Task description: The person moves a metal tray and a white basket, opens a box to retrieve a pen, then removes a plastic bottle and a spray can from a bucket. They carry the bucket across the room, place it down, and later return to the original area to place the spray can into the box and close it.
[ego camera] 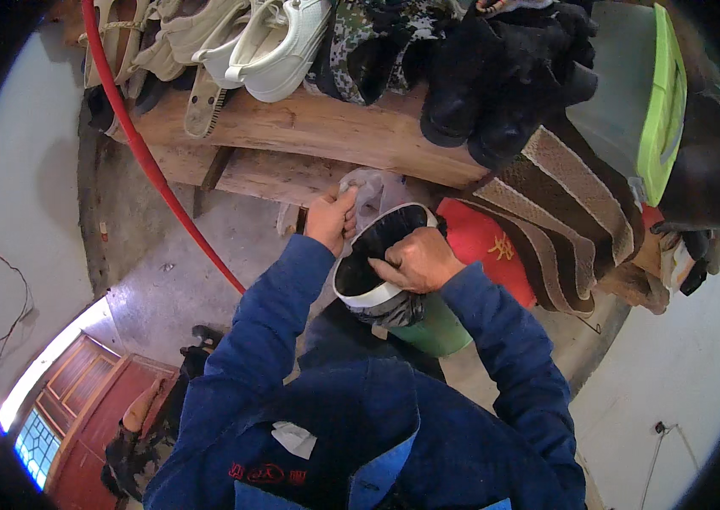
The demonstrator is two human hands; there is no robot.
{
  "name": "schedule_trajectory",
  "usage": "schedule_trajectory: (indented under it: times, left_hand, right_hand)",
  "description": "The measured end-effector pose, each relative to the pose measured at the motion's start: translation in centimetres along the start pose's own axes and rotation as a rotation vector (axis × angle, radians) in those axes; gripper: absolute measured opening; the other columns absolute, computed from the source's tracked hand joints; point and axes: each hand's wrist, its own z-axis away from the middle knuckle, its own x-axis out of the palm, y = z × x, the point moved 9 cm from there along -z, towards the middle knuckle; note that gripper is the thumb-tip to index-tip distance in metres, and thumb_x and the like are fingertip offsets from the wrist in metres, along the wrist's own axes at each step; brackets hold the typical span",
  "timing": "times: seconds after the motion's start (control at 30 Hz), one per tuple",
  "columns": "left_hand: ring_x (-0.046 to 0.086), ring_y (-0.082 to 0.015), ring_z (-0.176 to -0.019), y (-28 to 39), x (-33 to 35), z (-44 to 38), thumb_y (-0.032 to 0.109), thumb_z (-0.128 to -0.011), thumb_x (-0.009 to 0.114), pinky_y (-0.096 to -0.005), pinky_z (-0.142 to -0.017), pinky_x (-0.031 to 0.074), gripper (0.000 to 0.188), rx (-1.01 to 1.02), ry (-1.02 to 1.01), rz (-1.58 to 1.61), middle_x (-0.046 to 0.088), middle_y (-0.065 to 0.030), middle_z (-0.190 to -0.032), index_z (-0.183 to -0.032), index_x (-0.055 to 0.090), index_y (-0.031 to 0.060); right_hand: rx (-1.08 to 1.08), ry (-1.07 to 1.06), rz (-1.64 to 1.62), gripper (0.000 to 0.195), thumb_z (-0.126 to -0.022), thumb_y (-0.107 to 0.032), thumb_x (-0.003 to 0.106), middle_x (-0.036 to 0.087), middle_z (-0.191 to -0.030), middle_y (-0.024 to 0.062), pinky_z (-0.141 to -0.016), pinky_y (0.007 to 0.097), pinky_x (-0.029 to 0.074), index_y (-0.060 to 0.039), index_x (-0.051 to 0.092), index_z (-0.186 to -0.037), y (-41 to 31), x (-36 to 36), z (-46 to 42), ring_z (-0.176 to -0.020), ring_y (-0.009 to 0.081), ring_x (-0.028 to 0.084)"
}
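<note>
My left hand [332,220] is curled into a fist, its thumb and forefinger pinching a crumpled translucent plastic bag [374,194]. Just beside it, in front of my body, a green bin [439,331] stands tilted. A black bag [363,268] lines this bin and hangs out in folds below its white rim ring [369,298]. My right hand [420,258] lies over the bin's right side, its fingers curled at the rim and its thumb reaching over the opening. What the right fingertips grip is hidden by the hand.
Shoes [280,48], camouflage footwear [360,57] and black boots [462,83] line a wooden bench [309,127]. Striped brown mats [557,210], a red bag [481,248] and a grey bin with a lime lid rim [663,108] sit at right. A red pole [143,153] slants at left.
</note>
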Motion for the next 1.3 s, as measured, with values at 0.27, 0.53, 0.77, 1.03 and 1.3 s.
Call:
schedule_trajectory:
  times: [0.27,0.53,0.77,1.03,1.3]
  left_hand:
    - [0.037,-0.0089,-0.045,0.1,-0.8,-1.8,0.024,-0.093,0.067,-0.0256,-0.041,0.026,0.021,-0.005,0.012,-0.006,0.041,0.0025,-0.059,-0.084,0.055,0.0095]
    - [0.041,-0.0085,-0.048,0.6,-1.6,-1.3,0.021,-0.092,0.065,-0.0258,-0.043,0.031,0.017,-0.023,-0.052,-0.202,0.046,0.001,-0.061,-0.085,0.059,0.0061]
    - [0.056,-0.0119,-0.061,2.1,-4.3,-1.6,0.017,-0.088,0.067,-0.0287,-0.057,0.047,0.039,0.313,0.035,-0.77,0.063,-0.0068,-0.074,-0.12,0.062,-0.0056]
    - [0.054,-0.0105,-0.06,1.8,-5.0,-2.2,0.017,-0.089,0.065,-0.0286,-0.053,0.044,0.026,0.281,0.099,-0.788,0.06,-0.0045,-0.069,-0.099,0.066,-0.0063]
    - [0.051,-0.0108,-0.055,0.3,-5.3,-2.6,0.02,-0.092,0.064,-0.0285,-0.049,0.041,0.022,0.22,0.07,-0.652,0.057,-0.0033,-0.064,-0.095,0.067,-0.0015]
  right_hand:
    - [-0.119,-0.013,-0.025,0.043,-0.083,-0.034,0.068,0.057,-0.049,0.012,-0.047,0.0413,0.045,-0.0082,0.062,-0.049,-3.7,1.7,-1.3,-0.046,0.0304,0.058]
    - [0.192,-0.043,-0.07,0.044,-0.088,-0.04,0.061,0.061,-0.059,0.018,-0.056,0.0472,0.048,-0.0057,0.068,-0.061,4.6,4.2,-2.4,-0.056,0.0373,0.061]
    - [0.388,0.001,0.091,0.048,-0.09,-0.041,0.058,0.062,-0.059,0.0183,-0.057,0.0476,0.049,-0.0052,0.067,-0.06,8.9,2.7,-0.9,-0.056,0.0373,0.061]
    - [0.329,-0.01,0.076,0.047,-0.09,-0.042,0.058,0.063,-0.062,0.018,-0.058,0.0476,0.05,-0.0048,0.068,-0.064,6.1,1.5,-3.7,-0.058,0.0366,0.063]
    - [0.36,-0.134,0.172,0.043,-0.088,-0.043,0.058,0.067,-0.072,0.0178,-0.063,0.0482,0.052,-0.0057,0.072,-0.073,7.2,4.7,-3.4,-0.066,0.0354,0.066]
